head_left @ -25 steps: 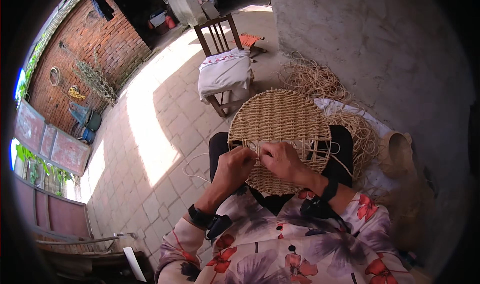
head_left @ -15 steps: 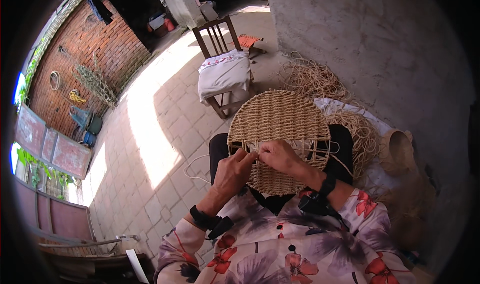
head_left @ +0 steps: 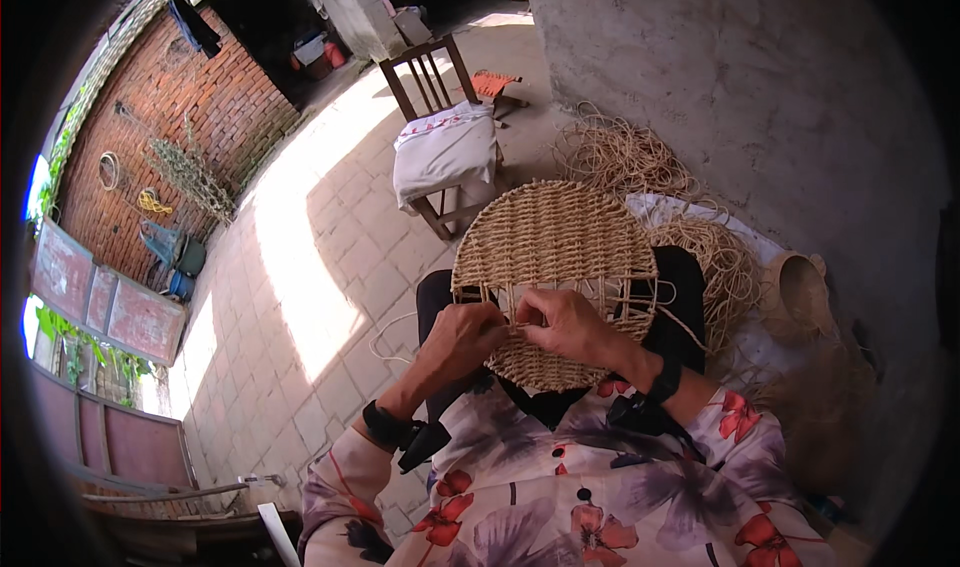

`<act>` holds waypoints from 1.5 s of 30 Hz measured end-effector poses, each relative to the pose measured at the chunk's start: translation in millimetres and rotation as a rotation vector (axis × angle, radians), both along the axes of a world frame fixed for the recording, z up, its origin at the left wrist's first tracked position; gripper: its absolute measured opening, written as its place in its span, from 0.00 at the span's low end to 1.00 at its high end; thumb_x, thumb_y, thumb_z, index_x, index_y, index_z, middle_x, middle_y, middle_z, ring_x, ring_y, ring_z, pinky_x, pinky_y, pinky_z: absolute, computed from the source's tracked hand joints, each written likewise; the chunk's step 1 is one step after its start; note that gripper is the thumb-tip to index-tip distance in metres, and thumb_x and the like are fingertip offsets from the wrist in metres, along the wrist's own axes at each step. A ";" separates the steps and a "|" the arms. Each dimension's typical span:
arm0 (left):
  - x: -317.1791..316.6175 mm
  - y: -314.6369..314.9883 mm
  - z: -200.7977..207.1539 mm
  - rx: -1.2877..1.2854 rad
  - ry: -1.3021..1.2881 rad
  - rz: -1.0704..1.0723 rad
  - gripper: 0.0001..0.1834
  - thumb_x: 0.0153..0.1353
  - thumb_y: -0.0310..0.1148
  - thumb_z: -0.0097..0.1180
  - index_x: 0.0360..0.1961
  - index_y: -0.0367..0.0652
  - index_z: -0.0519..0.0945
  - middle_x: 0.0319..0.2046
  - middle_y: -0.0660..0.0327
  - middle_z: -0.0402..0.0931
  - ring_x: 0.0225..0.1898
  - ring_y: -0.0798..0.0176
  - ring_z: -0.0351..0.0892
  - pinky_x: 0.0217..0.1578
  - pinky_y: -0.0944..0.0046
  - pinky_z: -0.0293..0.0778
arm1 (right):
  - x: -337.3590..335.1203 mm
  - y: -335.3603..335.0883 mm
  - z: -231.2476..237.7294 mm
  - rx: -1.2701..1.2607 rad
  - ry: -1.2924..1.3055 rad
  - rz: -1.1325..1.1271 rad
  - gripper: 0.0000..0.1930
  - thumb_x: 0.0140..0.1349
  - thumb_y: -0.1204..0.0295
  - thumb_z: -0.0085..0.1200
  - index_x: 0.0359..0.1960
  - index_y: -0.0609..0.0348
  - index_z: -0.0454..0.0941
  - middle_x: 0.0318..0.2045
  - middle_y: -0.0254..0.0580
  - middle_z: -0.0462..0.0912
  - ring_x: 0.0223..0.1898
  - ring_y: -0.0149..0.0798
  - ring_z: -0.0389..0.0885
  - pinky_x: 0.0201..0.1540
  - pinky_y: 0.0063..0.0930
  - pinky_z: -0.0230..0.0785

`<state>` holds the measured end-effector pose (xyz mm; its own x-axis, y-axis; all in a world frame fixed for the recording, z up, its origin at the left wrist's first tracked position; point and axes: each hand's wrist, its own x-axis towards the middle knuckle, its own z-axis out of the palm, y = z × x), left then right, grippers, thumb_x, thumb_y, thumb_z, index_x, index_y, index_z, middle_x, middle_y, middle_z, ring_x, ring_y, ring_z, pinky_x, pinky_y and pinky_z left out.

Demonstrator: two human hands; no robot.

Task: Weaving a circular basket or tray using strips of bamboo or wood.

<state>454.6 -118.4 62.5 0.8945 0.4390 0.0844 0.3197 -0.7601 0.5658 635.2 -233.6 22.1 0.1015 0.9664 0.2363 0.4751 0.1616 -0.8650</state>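
Note:
A round panel woven from tan straw cord rests on my lap. Across its middle runs a gap where bare warp cords show between two woven parts. At the gap, my left hand and my right hand nearly meet, their fingers pinched on a thin strand of straw cord. The fingertips partly hide that strand. A loose pale cord loops out to the left of my left hand. Another cord end hangs off the panel's right side.
Coils of straw cord lie on a white sheet at the right, with a larger heap by the wall behind. A woven basket lies near them. Ahead stand a wooden chair with a white cloth and an orange-topped stool.
My left hand has rolled over, its fingers now tucked against the gap. The right hand has shifted slightly right and lower. The panel stays nearly in place.

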 end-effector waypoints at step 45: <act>2.8 -13.7 -14.1 -0.449 -0.129 0.289 0.10 0.58 0.32 0.63 0.36 0.34 0.82 0.25 0.59 0.81 0.29 0.72 0.78 0.31 0.67 0.74 | -8.4 -4.1 -8.7 0.230 -0.240 -0.086 0.04 0.55 0.74 0.58 0.32 0.57 0.78 0.30 0.42 0.78 0.32 0.50 0.81 0.33 0.41 0.74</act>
